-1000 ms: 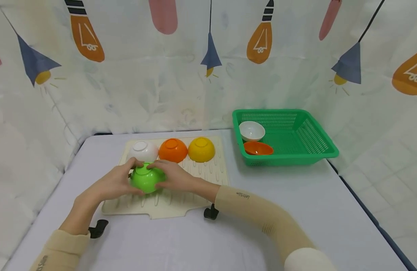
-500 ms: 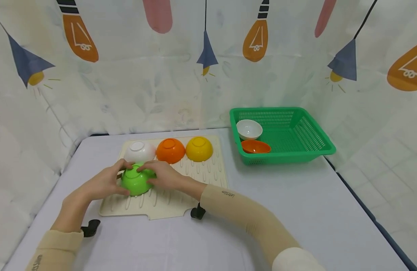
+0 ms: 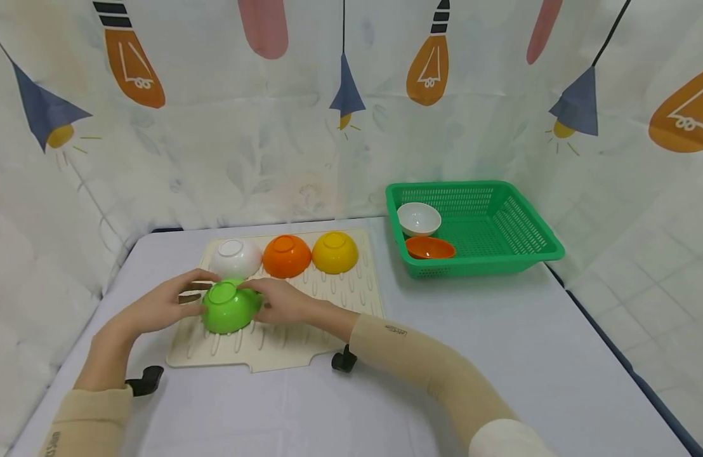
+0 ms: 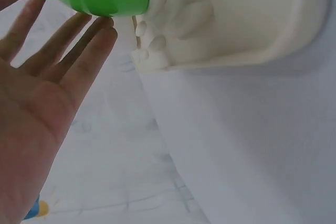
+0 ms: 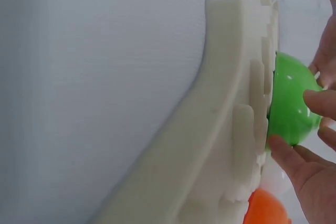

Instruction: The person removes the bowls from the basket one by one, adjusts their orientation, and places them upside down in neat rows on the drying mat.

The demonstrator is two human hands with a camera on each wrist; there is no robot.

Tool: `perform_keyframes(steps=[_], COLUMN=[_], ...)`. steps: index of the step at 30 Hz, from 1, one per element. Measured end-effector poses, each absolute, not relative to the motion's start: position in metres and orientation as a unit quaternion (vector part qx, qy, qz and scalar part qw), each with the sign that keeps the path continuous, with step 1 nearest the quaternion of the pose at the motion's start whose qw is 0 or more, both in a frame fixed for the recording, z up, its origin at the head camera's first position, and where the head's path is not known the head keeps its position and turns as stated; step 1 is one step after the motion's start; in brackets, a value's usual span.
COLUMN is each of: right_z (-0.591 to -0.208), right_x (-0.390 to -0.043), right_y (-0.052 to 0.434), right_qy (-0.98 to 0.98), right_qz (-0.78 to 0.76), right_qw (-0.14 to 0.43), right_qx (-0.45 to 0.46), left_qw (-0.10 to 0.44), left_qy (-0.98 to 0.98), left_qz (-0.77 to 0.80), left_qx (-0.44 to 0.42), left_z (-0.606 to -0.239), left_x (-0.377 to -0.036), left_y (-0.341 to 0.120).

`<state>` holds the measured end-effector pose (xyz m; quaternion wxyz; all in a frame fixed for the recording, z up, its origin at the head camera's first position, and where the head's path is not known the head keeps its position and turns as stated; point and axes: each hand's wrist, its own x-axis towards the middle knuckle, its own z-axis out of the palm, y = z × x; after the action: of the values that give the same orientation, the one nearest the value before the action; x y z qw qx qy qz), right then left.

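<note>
An upside-down green bowl [image 3: 230,309] stands on the left part of the ridged cream drying board [image 3: 297,346]. My right hand [image 3: 283,300] holds it from the right, one fingertip by the base ring and another low at the rim; in the right wrist view the fingers [image 5: 286,153] curve round its side. To its left, my left hand [image 3: 163,303] has its fingers spread, the tips right beside the bowl, and the left wrist view shows them long and loose. Behind it, a white bowl [image 3: 235,258], an orange bowl [image 3: 286,256] and a yellow bowl [image 3: 335,252] form an upside-down row.
A green basket [image 3: 500,261] at the back right contains an upright white bowl [image 3: 419,219] and an orange bowl [image 3: 430,248]. A white cloth covers the table [image 3: 443,343]. Patterned curtains [image 3: 243,146] close off the back and sides.
Both hands moved the green bowl slightly left and set it upside down on the board. The left hand's fingers have since loosened and drawn back to the left.
</note>
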<state>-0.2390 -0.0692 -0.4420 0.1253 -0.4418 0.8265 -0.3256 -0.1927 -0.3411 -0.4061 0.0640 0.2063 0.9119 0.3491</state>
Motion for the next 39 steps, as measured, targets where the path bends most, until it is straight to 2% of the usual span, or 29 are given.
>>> perform_keyframes(steps=[5, 9, 13, 15, 30, 35, 39], right_z=[-0.439, -0.435, -0.431, -0.428, -0.39, -0.378, -0.365], right_x=[-0.235, -0.234, -0.234, -0.234, -0.232, -0.241, -0.254], right_y=[-0.056, -0.041, -0.025, -0.016, 0.04, 0.061, 0.083], right_qy=[0.823, 0.814, 0.805, 0.801, 0.796, 0.807, 0.818], right_qz=[-0.329, -0.333, -0.342, -0.347, -0.395, -0.393, -0.395], right_qw=[0.138, 0.145, 0.149, 0.147, 0.151, 0.13, 0.092], right_qx=[-0.442, -0.454, -0.461, -0.464, -0.433, -0.421, -0.409], left_qw=[0.051, 0.107, 0.174, 0.185, 0.182, 0.184, 0.185], left_qy=[0.937, 0.932, 0.913, 0.907, 0.899, 0.897, 0.897], left_qz=[0.34, 0.347, 0.368, 0.377, 0.397, 0.4, 0.399], left_qx=[0.062, -0.012, -0.024, -0.028, -0.026, -0.03, -0.032], left_z=[-0.406, -0.407, -0.41, -0.411, -0.419, -0.418, -0.417], left_x=[-0.2, -0.204, -0.205, -0.206, -0.215, -0.217, -0.219], left_y=[-0.347, -0.357, -0.363, -0.365, -0.376, -0.374, -0.373])
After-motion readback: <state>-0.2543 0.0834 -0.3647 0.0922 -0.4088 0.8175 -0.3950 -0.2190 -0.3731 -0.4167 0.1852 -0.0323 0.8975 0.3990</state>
